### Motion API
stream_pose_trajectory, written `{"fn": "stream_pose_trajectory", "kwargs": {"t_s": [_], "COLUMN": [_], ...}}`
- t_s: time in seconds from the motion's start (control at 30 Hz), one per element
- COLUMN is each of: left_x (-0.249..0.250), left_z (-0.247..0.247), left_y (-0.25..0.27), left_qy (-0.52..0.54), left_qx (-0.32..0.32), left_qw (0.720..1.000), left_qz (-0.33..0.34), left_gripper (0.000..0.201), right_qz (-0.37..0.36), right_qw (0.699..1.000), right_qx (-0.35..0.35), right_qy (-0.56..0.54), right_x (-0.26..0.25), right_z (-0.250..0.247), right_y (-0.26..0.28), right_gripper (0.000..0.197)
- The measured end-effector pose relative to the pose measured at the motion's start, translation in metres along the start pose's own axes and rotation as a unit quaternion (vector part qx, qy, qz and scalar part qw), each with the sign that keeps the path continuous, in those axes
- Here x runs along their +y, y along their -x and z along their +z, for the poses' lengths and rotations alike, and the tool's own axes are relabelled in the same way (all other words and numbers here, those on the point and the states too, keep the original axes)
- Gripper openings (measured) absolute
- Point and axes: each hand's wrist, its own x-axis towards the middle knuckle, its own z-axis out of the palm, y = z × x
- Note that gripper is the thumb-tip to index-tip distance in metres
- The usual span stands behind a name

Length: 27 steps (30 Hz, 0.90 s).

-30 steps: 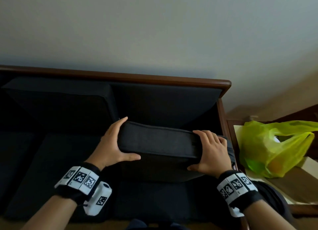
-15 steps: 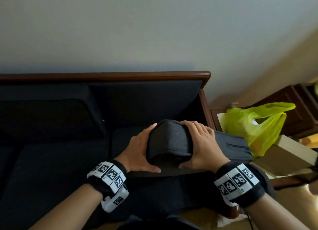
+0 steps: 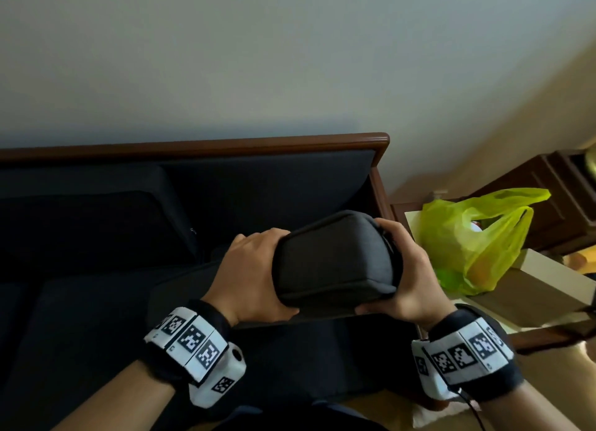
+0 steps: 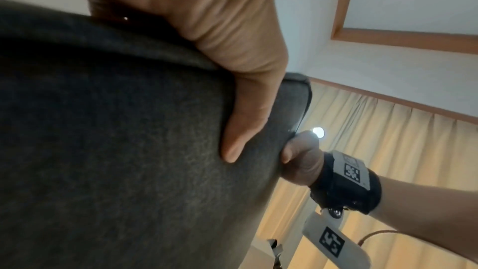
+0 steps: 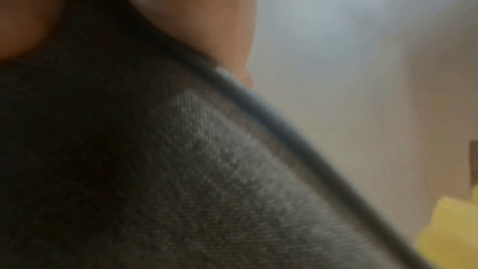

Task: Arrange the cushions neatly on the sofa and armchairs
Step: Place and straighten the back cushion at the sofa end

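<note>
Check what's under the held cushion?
The cushion, gripped by left hand and right hand, is above the sofa seat at its right end. The seat patch directly beneath is covered, so anything lying there can't be seen.

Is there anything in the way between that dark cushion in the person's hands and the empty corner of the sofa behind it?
Nothing visible. The left hand and right hand grip the dark cushion at its sides, above the sofa seat. The stretch to the backrest corner looks bare. The yellow bag sits outside the armrest.
</note>
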Motion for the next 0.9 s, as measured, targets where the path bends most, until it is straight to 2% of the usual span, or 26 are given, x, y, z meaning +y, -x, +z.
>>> {"fn": "stream_pose_trajectory", "kwargs": {"t_s": [0.07,0.2,0.27,0.33,0.43,0.5,0.53,0.6,0.7,0.8,0.83,0.9], "left_x": [0.000,-0.009,-0.012,-0.008,-0.002,-0.007,-0.014,-0.041,-0.100,-0.137,-0.143,-0.148], "left_z": [0.005,0.046,0.076,0.102,0.123,0.121,0.117,0.103,0.074,0.048,0.043,0.038], "left_y": [-0.004,-0.004,0.002,0.006,0.005,0.005,0.007,0.020,0.065,0.124,0.144,0.174], "left_qy": [-0.042,-0.142,-0.169,-0.180,-0.139,-0.086,-0.066,-0.050,-0.065,-0.124,-0.130,-0.068], "left_qx": [-0.026,-0.168,-0.219,-0.248,-0.262,-0.248,-0.231,-0.195,-0.161,-0.095,-0.076,-0.044], "left_qw": [0.999,0.971,0.957,0.949,0.953,0.961,0.964,0.953,0.894,0.826,0.796,0.723], "left_qz": [-0.016,-0.097,-0.093,-0.070,-0.055,-0.081,-0.115,-0.225,-0.412,-0.541,-0.586,-0.686], "left_gripper": [0.096,0.100,0.100,0.103,0.097,0.075,0.063,0.059,0.047,0.046,0.049,0.063], "right_qz": [0.046,0.172,0.254,0.367,0.494,0.536,0.554,0.585,0.630,0.643,0.645,0.642], "right_qw": [0.998,0.972,0.958,0.928,0.866,0.840,0.828,0.804,0.767,0.756,0.755,0.755], "right_qx": [-0.019,-0.072,-0.062,-0.016,0.070,0.078,0.079,0.088,0.112,0.110,0.111,0.119], "right_qy": [-0.047,-0.141,-0.115,-0.066,-0.030,-0.028,-0.037,-0.052,-0.048,-0.045,-0.047,-0.053], "right_x": [0.017,0.044,0.050,0.058,0.080,0.093,0.098,0.103,0.103,0.102,0.101,0.098], "right_z": [0.013,0.051,0.072,0.086,0.083,0.076,0.075,0.077,0.083,0.089,0.090,0.091], "right_y": [0.005,0.015,0.018,0.020,0.027,0.034,0.038,0.046,0.058,0.074,0.077,0.078], "right_gripper": [0.116,0.121,0.127,0.127,0.087,0.071,0.068,0.066,0.067,0.065,0.065,0.067]}}
